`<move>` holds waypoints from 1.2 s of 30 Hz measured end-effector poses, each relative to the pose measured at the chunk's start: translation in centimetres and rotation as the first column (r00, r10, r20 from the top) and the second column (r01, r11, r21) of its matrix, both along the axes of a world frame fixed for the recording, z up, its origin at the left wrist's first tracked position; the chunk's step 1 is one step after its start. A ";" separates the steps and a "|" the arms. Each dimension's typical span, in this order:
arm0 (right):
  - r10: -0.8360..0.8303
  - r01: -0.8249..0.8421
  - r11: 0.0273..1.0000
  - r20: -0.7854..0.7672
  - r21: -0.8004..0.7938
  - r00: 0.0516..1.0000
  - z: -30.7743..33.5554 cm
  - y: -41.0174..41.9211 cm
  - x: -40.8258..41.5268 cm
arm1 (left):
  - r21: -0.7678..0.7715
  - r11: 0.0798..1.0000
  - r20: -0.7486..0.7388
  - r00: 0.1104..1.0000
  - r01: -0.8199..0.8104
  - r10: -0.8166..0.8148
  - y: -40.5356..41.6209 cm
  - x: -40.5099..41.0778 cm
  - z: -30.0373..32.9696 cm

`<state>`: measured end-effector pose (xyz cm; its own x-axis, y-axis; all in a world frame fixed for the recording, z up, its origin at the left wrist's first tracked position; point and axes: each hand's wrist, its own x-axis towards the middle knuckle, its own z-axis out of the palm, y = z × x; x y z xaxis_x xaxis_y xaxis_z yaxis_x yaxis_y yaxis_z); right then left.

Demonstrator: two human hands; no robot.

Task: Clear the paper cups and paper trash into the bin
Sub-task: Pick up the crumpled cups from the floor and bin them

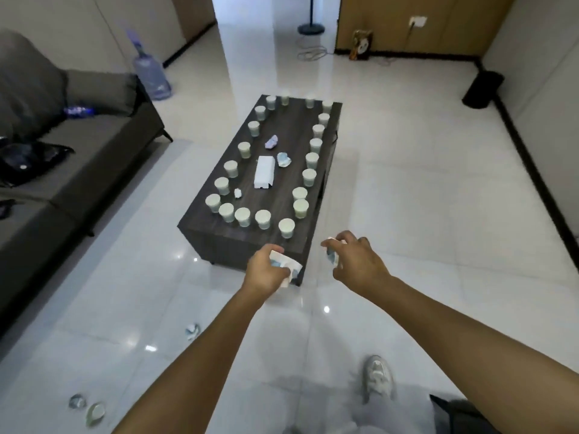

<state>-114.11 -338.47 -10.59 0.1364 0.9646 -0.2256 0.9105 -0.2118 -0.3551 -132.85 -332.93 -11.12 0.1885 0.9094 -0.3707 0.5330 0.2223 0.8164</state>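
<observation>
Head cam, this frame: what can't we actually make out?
- Left hand: crumpled paper partly hidden by fingers; one piece or several, unclear.
- Right hand: only a sliver of its paper shows past the fingers.
- Far cups: blurred, contents unreadable.
- Black bin: inside not visible from the head view.

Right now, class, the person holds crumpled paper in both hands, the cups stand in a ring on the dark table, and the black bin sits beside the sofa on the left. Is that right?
One detail is wrong. The head view shows the black bin by the far right wall, across the room from the sofa. The left hand and right hand do hold crumpled paper, and the cups do ring the dark table.
</observation>
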 end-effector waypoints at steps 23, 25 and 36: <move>-0.463 0.460 0.885 0.028 0.075 0.886 3.3 7.2 55.7 | 0.159 0.865 0.063 0.869 0.477 -0.491 14.6 60.7 3.0; -0.480 0.476 0.875 0.033 0.091 0.877 3.1 10.0 59.7 | 0.165 0.847 0.048 0.854 0.505 -0.518 17.5 64.9 2.9; -0.586 0.573 0.807 0.078 0.142 0.806 6.3 28.3 82.7 | 0.247 0.742 0.005 0.765 0.623 -0.644 38.3 89.8 5.5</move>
